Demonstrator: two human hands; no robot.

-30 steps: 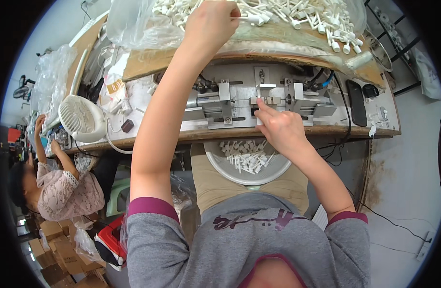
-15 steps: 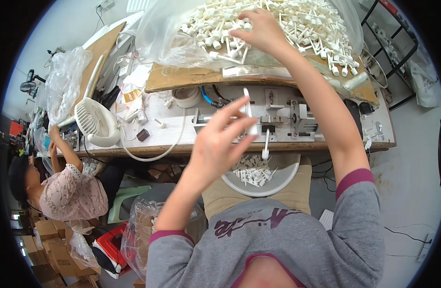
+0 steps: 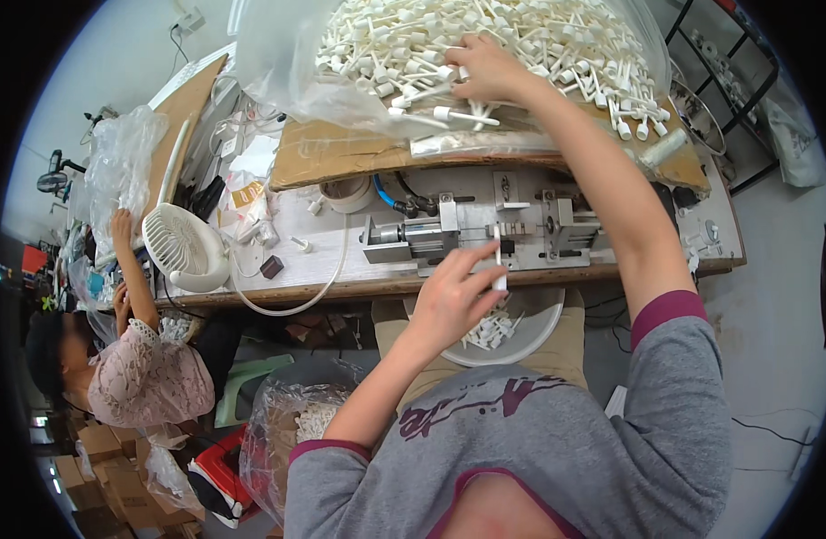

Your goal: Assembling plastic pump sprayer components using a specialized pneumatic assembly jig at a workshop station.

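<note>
My left hand is over the front of a metal clamping fixture, its fingertips closed on a white plastic capped stick. The stick stands nearly upright in the view, thick end toward me, thin end at the middle of the fixture. My right hand reaches into a large heap of white capped sticks on the far side. Its thumb and fingers pinch one small white capped stick, most of which is hidden among others.
The heap lies in a clear plastic bag on a cardboard sheet. A grey bowl with white pieces rests at my lap. Left are a white fan, a tape roll and a hose. A co-worker sits at far left.
My left hand has moved right and toward me, bringing its capped stick to the fixture's middle. My right hand has gone lower into the heap and closed its fingers.
</note>
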